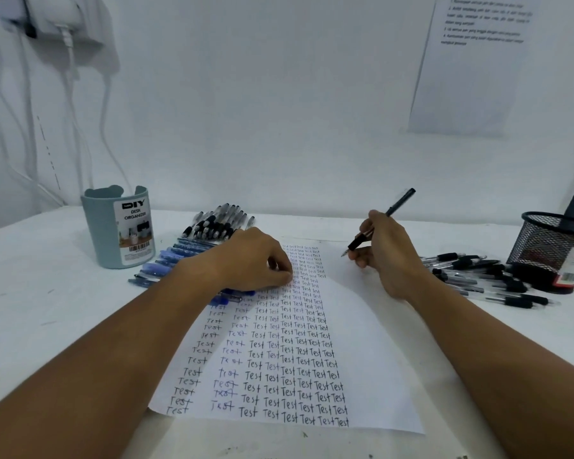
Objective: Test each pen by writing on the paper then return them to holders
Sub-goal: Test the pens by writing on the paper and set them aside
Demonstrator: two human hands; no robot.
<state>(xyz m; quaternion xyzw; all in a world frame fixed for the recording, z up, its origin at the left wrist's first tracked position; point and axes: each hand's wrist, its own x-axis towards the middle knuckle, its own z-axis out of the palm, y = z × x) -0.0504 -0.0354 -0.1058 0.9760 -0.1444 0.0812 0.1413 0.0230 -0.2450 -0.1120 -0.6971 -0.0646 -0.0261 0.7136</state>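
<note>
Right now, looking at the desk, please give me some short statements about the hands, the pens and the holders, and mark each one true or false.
1. The right hand holds a black pen. True.
2. The pen tip is writing on the paper. False: the tip is raised above the blank right part.
3. The left hand rests at the paper's left edge. True.
4. The blue holder is full of pens. False: no pens show in it; blue pens lie beside it.
5. The mesh holder stands on the left. False: it stands on the right, near loose black pens.
</note>
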